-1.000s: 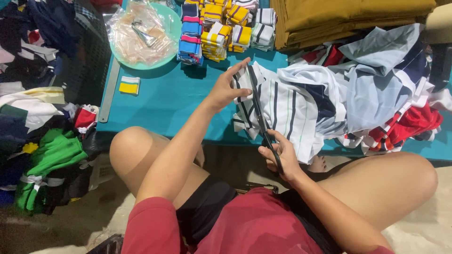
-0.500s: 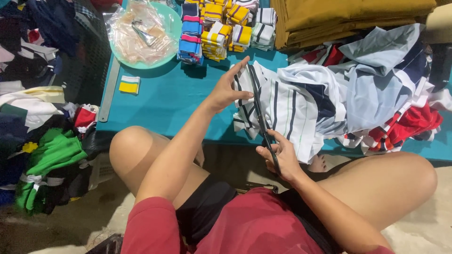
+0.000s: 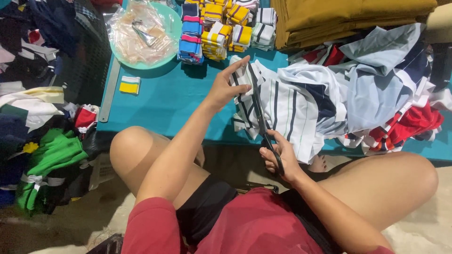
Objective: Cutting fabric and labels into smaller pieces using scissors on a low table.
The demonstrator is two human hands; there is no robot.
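Head view. Right hand: closed on the handles of black scissors, blades lying along the white striped cloth at the near edge of the teal bench. Left hand: open, flat, pressing the cloth. Best practice: keep the cloth taut, cut straight along a stripe. Blade tips and cut line hard to make out; the cloth's far end lost in the pile.

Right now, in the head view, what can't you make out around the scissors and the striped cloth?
- Scissors: the handle loops are covered by the right hand.
- Whether the blades are shut on the striped cloth: too thin to tell.
- Clear bag in the green bowl: contents blurred by crinkled plastic.
- Left hand: palm side hidden.
- Folded mustard fabric: cut off by the top edge.
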